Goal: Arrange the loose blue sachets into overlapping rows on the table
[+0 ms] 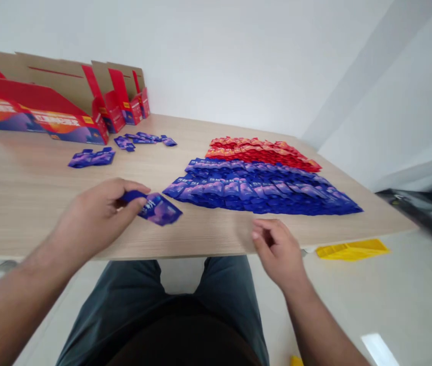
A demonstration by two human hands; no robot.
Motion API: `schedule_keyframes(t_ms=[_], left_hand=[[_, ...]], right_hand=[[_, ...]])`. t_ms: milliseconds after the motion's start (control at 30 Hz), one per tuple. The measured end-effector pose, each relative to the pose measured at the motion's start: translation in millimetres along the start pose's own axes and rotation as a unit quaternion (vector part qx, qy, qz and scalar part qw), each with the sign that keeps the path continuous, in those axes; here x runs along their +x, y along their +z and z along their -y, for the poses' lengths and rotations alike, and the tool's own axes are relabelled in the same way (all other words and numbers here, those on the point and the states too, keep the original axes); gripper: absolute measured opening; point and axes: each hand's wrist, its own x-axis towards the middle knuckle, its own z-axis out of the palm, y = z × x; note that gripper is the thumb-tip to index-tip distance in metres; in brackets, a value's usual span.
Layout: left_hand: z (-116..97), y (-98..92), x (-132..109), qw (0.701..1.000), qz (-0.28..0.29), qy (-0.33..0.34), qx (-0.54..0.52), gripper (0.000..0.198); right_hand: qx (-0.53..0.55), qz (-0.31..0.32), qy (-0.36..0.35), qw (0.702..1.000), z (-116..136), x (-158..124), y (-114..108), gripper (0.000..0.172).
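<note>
Print on the purple sachets [158, 209] and red cartons [36, 119] (all too blurred): unreadable.

Bare hands [93, 218], forearms [17, 305]; dark slate trousers [120, 300]; black shirt hem [185, 335].

Your left hand [95, 218] grips a purple sachet [160, 209] over the table [32, 203]. Your right hand [277, 251] hovers, holding nothing, at the table edge, near the blue sachet rows [261, 190].

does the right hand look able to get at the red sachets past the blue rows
Probably yes: the right hand is empty, and the blue sachets between it and the red sachets lie flat, leaving a way over them.
</note>
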Motion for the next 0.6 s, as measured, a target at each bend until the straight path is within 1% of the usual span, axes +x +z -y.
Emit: schedule_keyframes(t_ms=[67, 100, 167, 233, 300, 400, 467, 533, 600], left_hand=[[-28, 12.0, -15, 0.995, 0.057, 0.044, -0.066, 0.03], [-40, 18.4, -20, 0.99, 0.081, 0.059, -0.099, 0.028], [-59, 30.1, -27, 0.98, 0.115, 0.073, -0.145, 0.025], [-70, 39.1, -30, 0.975, 0.128, 0.068, -0.17, 0.024], [-77, 45.6, -31, 0.972, 0.132, 0.044, -0.189, 0.022], [-83, 52.5, -31, 0.968, 0.134, 0.011, -0.21, 0.019], [-85, 55.7, -32, 0.966, 0.134, -0.01, -0.221, 0.021], [-84, 57.4, -32, 0.963, 0.125, -0.038, -0.237, 0.029], [-76, 57.6, -29, 0.962, 0.105, -0.062, -0.242, 0.045]], right_hand=[[0.05, 0.046, -0.051, 0.996, 32, 2, 7, 0.019], [0.073, 0.073, -0.063, 0.993, 44, 2, 10, 0.018], [0.111, 0.122, -0.061, 0.984, 60, 1, 12, 0.012], [0.13, 0.162, -0.034, 0.978, 66, -1, 11, 0.011], [0.136, 0.189, -0.002, 0.973, 67, -3, 10, 0.01], [0.144, 0.212, 0.041, 0.966, 67, -5, 12, 0.006], [0.151, 0.226, 0.067, 0.96, 68, -4, 14, 0.008], [0.153, 0.227, 0.08, 0.958, 66, 1, 13, 0.01], [0.151, 0.196, 0.083, 0.965, 56, 13, 5, 0.012]])
